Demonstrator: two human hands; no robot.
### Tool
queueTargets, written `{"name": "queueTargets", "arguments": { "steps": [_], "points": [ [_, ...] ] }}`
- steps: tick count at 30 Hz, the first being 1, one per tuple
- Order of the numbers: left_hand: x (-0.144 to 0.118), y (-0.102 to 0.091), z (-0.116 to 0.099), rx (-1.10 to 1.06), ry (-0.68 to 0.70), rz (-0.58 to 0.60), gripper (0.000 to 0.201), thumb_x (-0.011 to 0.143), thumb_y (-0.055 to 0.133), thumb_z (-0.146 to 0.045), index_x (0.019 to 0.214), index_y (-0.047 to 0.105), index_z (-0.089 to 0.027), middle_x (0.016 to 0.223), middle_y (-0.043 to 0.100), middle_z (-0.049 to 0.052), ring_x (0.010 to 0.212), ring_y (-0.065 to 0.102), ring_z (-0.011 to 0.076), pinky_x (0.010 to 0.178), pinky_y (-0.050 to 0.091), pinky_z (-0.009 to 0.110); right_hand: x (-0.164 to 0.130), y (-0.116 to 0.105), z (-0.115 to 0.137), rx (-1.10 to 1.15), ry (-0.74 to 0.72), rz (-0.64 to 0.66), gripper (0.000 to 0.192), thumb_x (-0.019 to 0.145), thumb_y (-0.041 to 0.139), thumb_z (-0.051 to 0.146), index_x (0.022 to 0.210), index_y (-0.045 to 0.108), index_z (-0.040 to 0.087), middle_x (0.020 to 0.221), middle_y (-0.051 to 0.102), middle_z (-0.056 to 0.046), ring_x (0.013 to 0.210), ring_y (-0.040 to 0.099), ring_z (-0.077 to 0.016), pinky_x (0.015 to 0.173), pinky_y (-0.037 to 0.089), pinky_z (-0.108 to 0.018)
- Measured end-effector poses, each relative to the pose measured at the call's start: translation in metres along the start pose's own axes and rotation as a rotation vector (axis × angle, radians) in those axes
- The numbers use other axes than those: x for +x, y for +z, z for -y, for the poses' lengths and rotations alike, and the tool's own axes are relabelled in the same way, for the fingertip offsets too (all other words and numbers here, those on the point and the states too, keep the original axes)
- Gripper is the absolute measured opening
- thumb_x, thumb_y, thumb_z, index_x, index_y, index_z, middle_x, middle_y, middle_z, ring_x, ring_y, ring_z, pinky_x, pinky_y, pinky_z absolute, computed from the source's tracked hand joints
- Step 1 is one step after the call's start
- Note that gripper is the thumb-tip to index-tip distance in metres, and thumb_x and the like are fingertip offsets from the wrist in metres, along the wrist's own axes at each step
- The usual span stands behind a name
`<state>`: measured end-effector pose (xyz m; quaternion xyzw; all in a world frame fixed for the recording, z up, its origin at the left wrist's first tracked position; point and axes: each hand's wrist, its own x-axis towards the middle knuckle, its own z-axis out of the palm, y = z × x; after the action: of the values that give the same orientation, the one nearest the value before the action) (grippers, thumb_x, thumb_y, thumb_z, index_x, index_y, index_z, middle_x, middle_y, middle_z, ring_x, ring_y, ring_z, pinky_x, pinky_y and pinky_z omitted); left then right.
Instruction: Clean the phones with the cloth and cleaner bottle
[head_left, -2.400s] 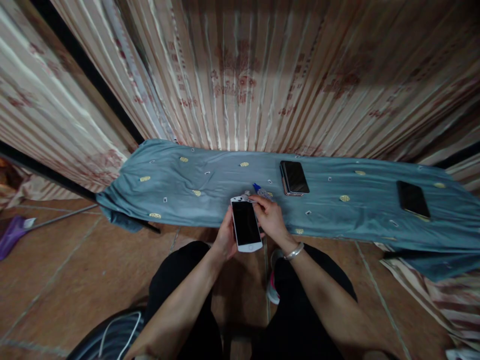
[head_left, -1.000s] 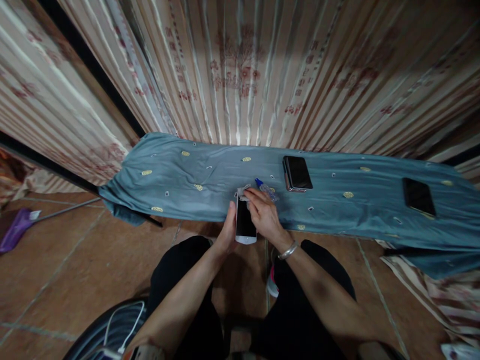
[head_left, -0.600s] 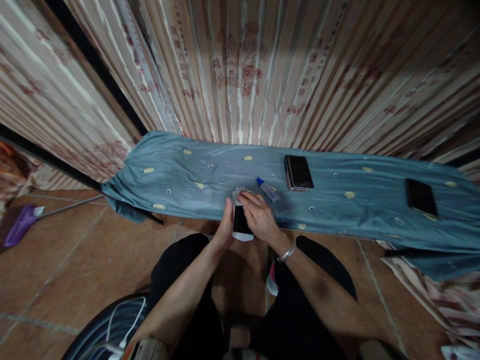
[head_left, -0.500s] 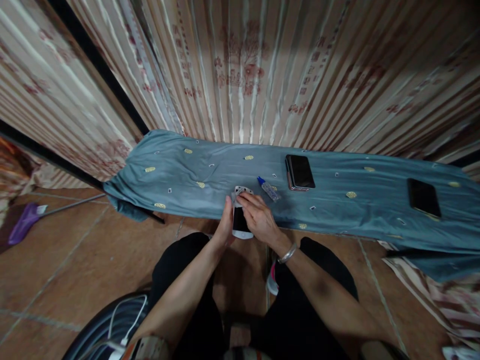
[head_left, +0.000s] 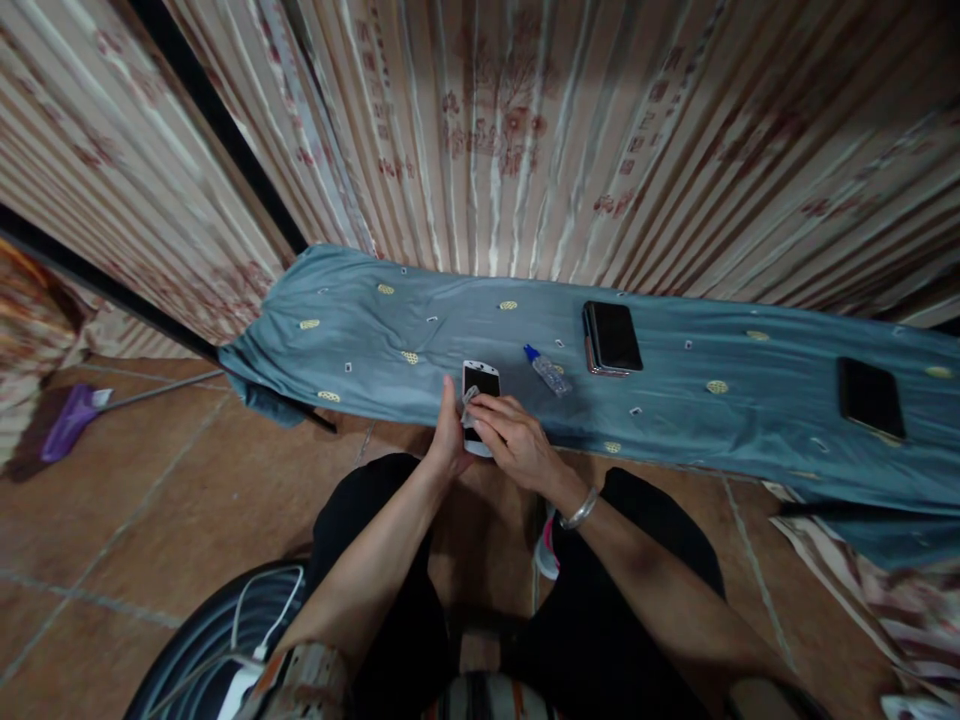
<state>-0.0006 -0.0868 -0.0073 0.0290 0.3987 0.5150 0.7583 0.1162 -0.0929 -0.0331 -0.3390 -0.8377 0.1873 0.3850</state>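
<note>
A white smartphone with a dark screen lies in my left hand, its thumb along the phone's left edge. My right hand pinches a small grey cloth and presses it on the middle of the screen. The fingers of the left hand under the phone are hidden. Just beyond my right hand, a clear spray bottle with a blue top lies on the teal cloth covering.
A stack of phones stands right of the bottle, and another dark phone lies farther right. A purple broom rests on the tiled floor at left. Coiled black hose and a white cable are at lower left. Curtains hang behind.
My right hand has drawn the cloth from the phone's top end down to the middle of the screen, uncovering the upper part. The view has shifted slightly.
</note>
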Motion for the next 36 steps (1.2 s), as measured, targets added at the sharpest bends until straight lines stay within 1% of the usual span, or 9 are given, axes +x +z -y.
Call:
{"name": "queueTargets", "arguments": {
  "steps": [5, 10, 12, 16, 22, 25, 27, 31, 36],
  "points": [
    [0.003, -0.003, -0.003, 0.019, 0.000, 0.009, 0.069, 0.095, 0.024, -0.063, 0.102, 0.069, -0.012, 0.071, 0.071, 0.009, 0.070, 0.071, 0.0195, 0.065, 0.055, 0.027, -0.001, 0.001, -0.002, 0.100, 0.052, -0.006, 0.026, 0.097, 0.050, 0.024, 0.111, 0.072, 0.023, 0.115, 0.072, -0.007, 0.108, 0.066, -0.0200, 0.098, 0.052, -0.038],
    [0.008, -0.008, -0.004, 0.010, 0.041, -0.013, 0.069, 0.093, 0.028, -0.065, 0.101, 0.070, -0.012, 0.073, 0.071, 0.010, 0.069, 0.071, 0.0205, 0.067, 0.055, 0.029, -0.001, 0.001, 0.000, 0.188, 0.113, 0.009, 0.016, 0.092, 0.059, 0.021, 0.101, 0.073, 0.023, 0.111, 0.073, -0.007, 0.105, 0.068, -0.0191, 0.097, 0.052, -0.036],
    [0.009, -0.008, -0.005, 0.008, 0.060, -0.023, 0.068, 0.093, 0.030, -0.065, 0.100, 0.071, -0.012, 0.074, 0.072, 0.011, 0.070, 0.071, 0.0209, 0.068, 0.055, 0.029, -0.002, 0.001, 0.003, 0.228, 0.134, 0.011, 0.014, 0.090, 0.061, 0.020, 0.097, 0.072, 0.023, 0.107, 0.074, -0.005, 0.101, 0.069, -0.0182, 0.094, 0.054, -0.034],
    [0.008, -0.007, -0.006, 0.012, 0.076, -0.036, 0.067, 0.095, 0.028, -0.061, 0.098, 0.072, -0.010, 0.071, 0.071, 0.010, 0.071, 0.071, 0.0209, 0.069, 0.055, 0.029, -0.003, 0.003, 0.009, 0.248, 0.140, 0.009, 0.013, 0.089, 0.059, 0.017, 0.091, 0.070, 0.023, 0.102, 0.074, -0.005, 0.098, 0.068, -0.0175, 0.091, 0.054, -0.033],
    [0.006, -0.006, -0.008, -0.016, 0.096, -0.037, 0.068, 0.098, 0.024, -0.057, 0.103, 0.071, -0.009, 0.075, 0.073, 0.010, 0.074, 0.071, 0.0212, 0.072, 0.055, 0.030, -0.003, 0.002, 0.009, 0.186, 0.079, 0.062, 0.013, 0.090, 0.057, 0.015, 0.090, 0.068, 0.021, 0.100, 0.073, -0.005, 0.096, 0.066, -0.0180, 0.092, 0.052, -0.035],
    [0.007, -0.005, -0.010, -0.042, 0.109, -0.048, 0.066, 0.098, 0.024, -0.056, 0.099, 0.071, -0.010, 0.079, 0.074, 0.010, 0.074, 0.071, 0.0198, 0.071, 0.054, 0.028, -0.004, 0.001, 0.007, 0.171, 0.068, 0.069, 0.012, 0.090, 0.057, 0.014, 0.090, 0.068, 0.020, 0.100, 0.073, -0.006, 0.095, 0.066, -0.0183, 0.092, 0.051, -0.036],
    [0.010, -0.006, -0.012, -0.051, 0.127, -0.060, 0.061, 0.098, 0.028, -0.054, 0.095, 0.072, -0.011, 0.078, 0.074, 0.009, 0.069, 0.069, 0.0177, 0.067, 0.053, 0.026, -0.005, 0.000, 0.005, 0.172, 0.069, 0.070, 0.013, 0.090, 0.057, 0.014, 0.091, 0.068, 0.021, 0.100, 0.073, -0.005, 0.095, 0.066, -0.0180, 0.092, 0.051, -0.035],
    [0.016, -0.009, -0.014, -0.061, 0.152, -0.079, 0.041, 0.097, 0.043, -0.042, 0.087, 0.071, -0.012, 0.067, 0.070, 0.005, 0.055, 0.063, 0.0135, 0.059, 0.049, 0.023, -0.008, -0.004, 0.002, 0.153, 0.086, 0.073, 0.014, 0.091, 0.056, 0.015, 0.091, 0.067, 0.023, 0.102, 0.072, -0.005, 0.096, 0.066, -0.0181, 0.090, 0.052, -0.034],
    [0.019, -0.013, -0.016, -0.078, 0.155, -0.070, 0.041, 0.097, 0.042, -0.039, 0.098, 0.071, -0.010, 0.067, 0.070, 0.005, 0.056, 0.063, 0.0146, 0.062, 0.051, 0.026, -0.011, -0.008, -0.004, 0.138, 0.115, 0.067, 0.014, 0.091, 0.056, 0.016, 0.092, 0.068, 0.023, 0.103, 0.073, -0.005, 0.099, 0.066, -0.0192, 0.092, 0.052, -0.036]
  ]
}}
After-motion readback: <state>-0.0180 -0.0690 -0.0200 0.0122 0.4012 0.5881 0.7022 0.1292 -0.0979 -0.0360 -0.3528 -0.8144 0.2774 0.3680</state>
